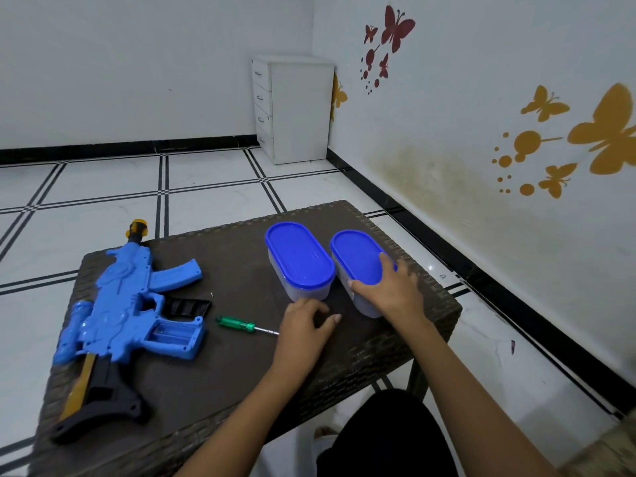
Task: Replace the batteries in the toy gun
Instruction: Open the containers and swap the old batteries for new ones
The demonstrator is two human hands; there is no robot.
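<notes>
The toy gun (117,315) lies on its side at the left end of the dark table (241,366), with its orange tip pointing far away. Its battery box (172,333), down in the handle, is open, and the black cover (187,308) lies just beside it on the table. A tiny screw (212,295) sits a bit farther back, and the green screwdriver (241,325) lies near the handle. So the opening part looks done. The battery box looks like it has nothing in it, but it is hard to be sure from here. New batteries still have to go in, and the cover has to be screwed back on. No batteries show anywhere. Two tubs with blue lids stand at the far right side, touching or almost touching. The right hand (389,287) rests on the right tub (358,270), fingers spread over the lid and thumb by its near edge, maybe ready to open it. The left hand (306,320) hovers low in front of the left tub (299,263), fingers loosely curled and holding nothing. The tub walls are cloudy, so what is inside them cannot be seen. The screwdriver's tip is hidden behind the left hand.
</notes>
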